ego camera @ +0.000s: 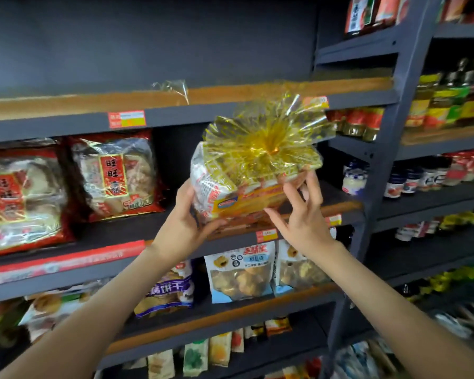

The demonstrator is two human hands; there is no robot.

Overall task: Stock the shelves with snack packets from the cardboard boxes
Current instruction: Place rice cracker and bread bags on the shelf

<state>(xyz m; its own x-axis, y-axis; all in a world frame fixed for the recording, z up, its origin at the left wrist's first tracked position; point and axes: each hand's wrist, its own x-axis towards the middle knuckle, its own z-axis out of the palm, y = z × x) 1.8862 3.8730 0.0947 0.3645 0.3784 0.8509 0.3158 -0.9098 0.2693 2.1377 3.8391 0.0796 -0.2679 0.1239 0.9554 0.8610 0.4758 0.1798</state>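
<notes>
Head view looks up at a dark shelving unit, with both bare arms raised to its middle shelf. The snack packet, a clear bag printed in red and white with a yellow label and a gathered gold cellophane top fanned out above, sits between the two hands at the shelf's front edge, toward its right end. Whether its base rests on the board I cannot tell.

The left hand grips the packet's lower left corner, with the thumb laid across the front near the bottom and the fingers wrapped behind, out of sight. The right hand is spread wide, its fingers straight and fanned. The fingertips touch the packet's right side and the thumb reaches toward its bottom edge, so it steadies rather than clasps.

On the same shelf, toward the left end, two red rice cracker bags stand side by side, apart from the packet. A price tag hangs on the front edge just below the packet. Biscuit bags stand on the shelf beneath, and jars fill the neighbouring unit to the right.
</notes>
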